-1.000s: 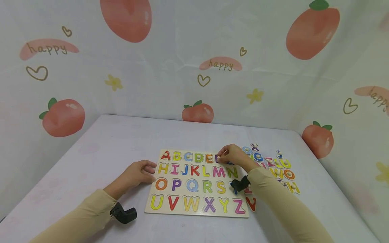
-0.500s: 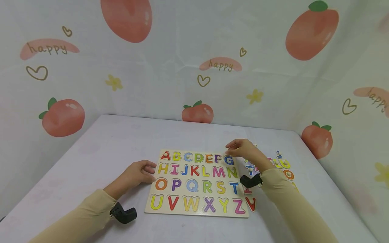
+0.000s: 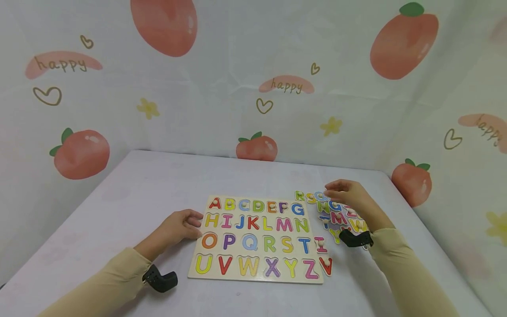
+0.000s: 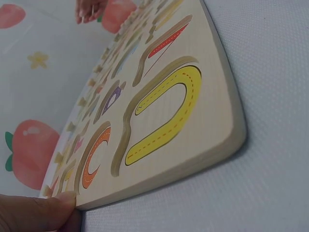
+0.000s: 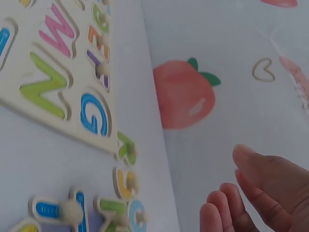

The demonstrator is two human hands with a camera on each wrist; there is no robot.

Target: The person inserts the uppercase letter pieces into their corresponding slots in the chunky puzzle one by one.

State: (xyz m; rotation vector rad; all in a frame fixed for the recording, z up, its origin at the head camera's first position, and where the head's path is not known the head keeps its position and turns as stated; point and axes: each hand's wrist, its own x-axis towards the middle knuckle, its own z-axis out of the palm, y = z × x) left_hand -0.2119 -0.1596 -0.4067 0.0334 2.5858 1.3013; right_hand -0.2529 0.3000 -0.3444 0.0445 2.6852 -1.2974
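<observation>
The left hand (image 3: 180,229) is resting with loose fingers, its thumb touching the left edge of the wooden board (image 3: 238,245). The board is lying on the white table (image 3: 166,180), and 6 letters (image 3: 259,206), A to F, are sitting in its top row. The right hand (image 3: 350,196) is hovering by the loose letters (image 3: 338,217), holding nothing, its bent fingers staying just apart from the thumb.
</observation>
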